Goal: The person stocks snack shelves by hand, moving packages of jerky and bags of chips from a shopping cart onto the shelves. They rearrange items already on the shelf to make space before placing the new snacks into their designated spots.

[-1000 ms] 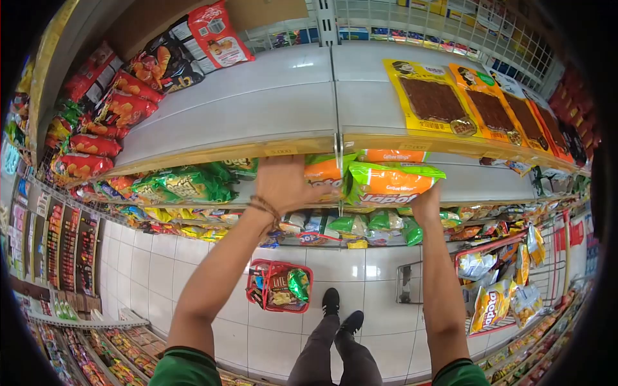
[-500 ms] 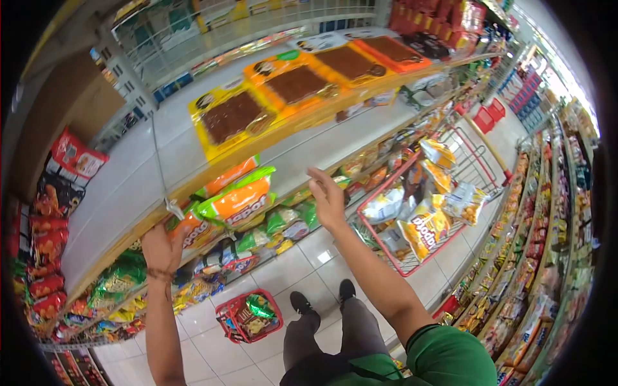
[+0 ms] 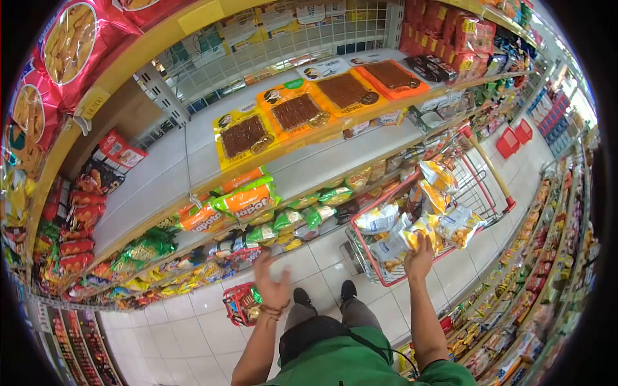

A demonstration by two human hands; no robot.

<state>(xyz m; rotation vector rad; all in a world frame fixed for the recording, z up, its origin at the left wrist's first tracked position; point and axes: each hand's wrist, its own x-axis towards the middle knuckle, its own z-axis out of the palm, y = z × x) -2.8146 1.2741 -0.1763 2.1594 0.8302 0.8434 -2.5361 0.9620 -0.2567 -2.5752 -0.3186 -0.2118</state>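
Observation:
My right hand [image 3: 420, 258] is at the near side of the red-rimmed shopping cart [image 3: 394, 283], its fingers closed on the edge of a yellow and white snack bag [image 3: 426, 226]. Around that bag lie other snack bags, among them a white and yellow one [image 3: 459, 225] and a silvery white one [image 3: 378, 219]. My left hand [image 3: 271, 284] is raised in front of the shelf, fingers apart and holding nothing. Its fingers look slightly blurred. Beyond it, orange and green snack bags [image 3: 248, 201] stand on the lower shelf.
Below my left hand, a red shopping basket [image 3: 239, 305] with packets sits on the tiled floor [image 3: 199, 328]. Flat chocolate-brown packs in yellow and orange trays [image 3: 297, 110] line the shelf ahead. Pink bags [image 3: 71, 45] hang high at left. Snack racks [image 3: 521, 257] run along the right.
My left hand has left the orange bags on the shelf and come back toward my body. My right hand has moved right and down to the yellow bag in the cart. The view has shifted.

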